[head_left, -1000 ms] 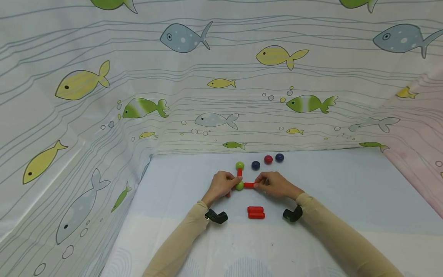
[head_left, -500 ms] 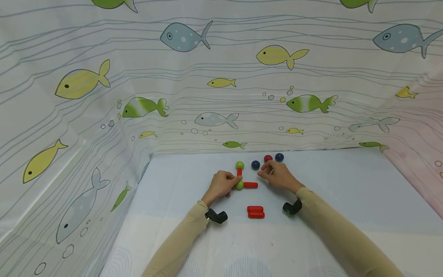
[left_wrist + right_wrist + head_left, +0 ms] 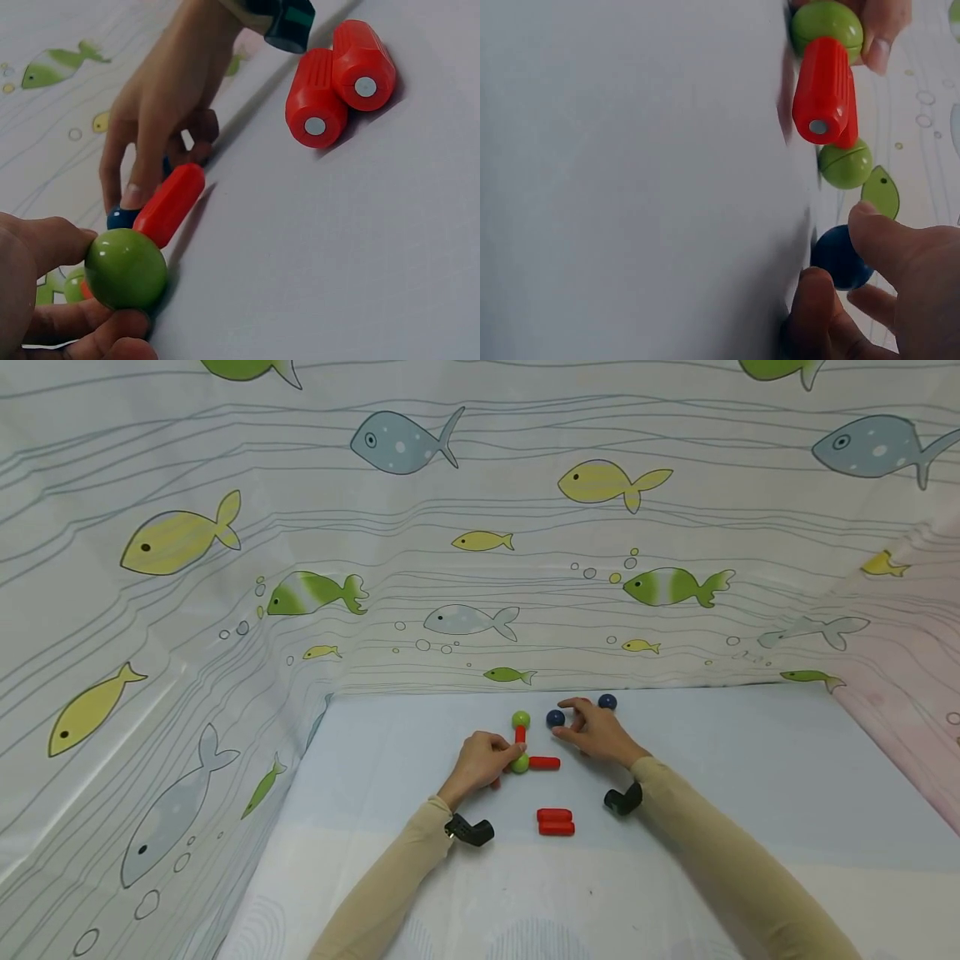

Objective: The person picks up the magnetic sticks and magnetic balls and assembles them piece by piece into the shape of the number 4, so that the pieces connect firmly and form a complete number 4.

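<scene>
My left hand [image 3: 480,764] holds a glossy green ball [image 3: 126,268] between thumb and fingers. From that ball a red magnetic rod [image 3: 545,763] sticks out to the right, its free end showing a metal disc in the right wrist view. Another red rod [image 3: 520,735] runs back to a second green ball [image 3: 521,720]. My right hand [image 3: 603,735] is at a dark blue ball [image 3: 843,257], thumb and fingers spread around it. In the left wrist view a fingertip overlaps this ball.
Two loose red rods [image 3: 556,822] lie side by side in front of the joined pieces. A second dark blue ball [image 3: 607,702] sits at the back of the white table [image 3: 712,777]. A red ball [image 3: 585,700] is mostly hidden behind my right hand. A fish-patterned curtain [image 3: 450,577] rises behind.
My right hand has let go of the right-hand red rod and moved back to the dark blue ball, now covering most of the red ball. My left hand stays on the green ball.
</scene>
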The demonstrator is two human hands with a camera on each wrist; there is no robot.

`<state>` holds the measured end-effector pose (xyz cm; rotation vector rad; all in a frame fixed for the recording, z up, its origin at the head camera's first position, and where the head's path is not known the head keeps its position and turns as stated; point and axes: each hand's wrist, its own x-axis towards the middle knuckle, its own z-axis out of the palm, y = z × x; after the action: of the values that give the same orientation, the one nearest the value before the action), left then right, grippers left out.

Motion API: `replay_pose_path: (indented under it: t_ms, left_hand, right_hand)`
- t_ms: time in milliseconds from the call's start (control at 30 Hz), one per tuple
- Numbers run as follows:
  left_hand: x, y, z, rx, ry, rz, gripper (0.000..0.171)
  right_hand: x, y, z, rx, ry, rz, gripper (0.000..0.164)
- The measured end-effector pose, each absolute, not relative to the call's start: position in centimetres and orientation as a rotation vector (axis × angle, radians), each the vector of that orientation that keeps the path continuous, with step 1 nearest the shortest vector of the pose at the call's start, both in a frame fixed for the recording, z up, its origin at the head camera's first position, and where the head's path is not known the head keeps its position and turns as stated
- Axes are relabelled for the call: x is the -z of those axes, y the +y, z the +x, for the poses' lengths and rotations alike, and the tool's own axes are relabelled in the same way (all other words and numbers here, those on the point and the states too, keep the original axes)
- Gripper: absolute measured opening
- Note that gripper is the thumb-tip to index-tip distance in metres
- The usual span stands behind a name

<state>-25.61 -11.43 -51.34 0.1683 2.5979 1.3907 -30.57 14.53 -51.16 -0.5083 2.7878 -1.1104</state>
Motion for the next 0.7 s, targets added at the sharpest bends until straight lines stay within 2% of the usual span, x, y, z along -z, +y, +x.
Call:
replay_pose_path:
  t_ms: [267, 700]
  left_hand:
    - [51.4, -11.5, -25.6, -1.37, 2.62, 0.196, 0.038]
    - [50.6, -11.5, -25.5, -1.285, 2.612, 0.247, 0.039]
  right_hand:
    - [51.5, 14.2, -30.8, 0.986, 2.873, -0.597, 0.044]
    - [51.0, 17.0, -29.8, 1.012, 2.786, -0.577, 0.047]
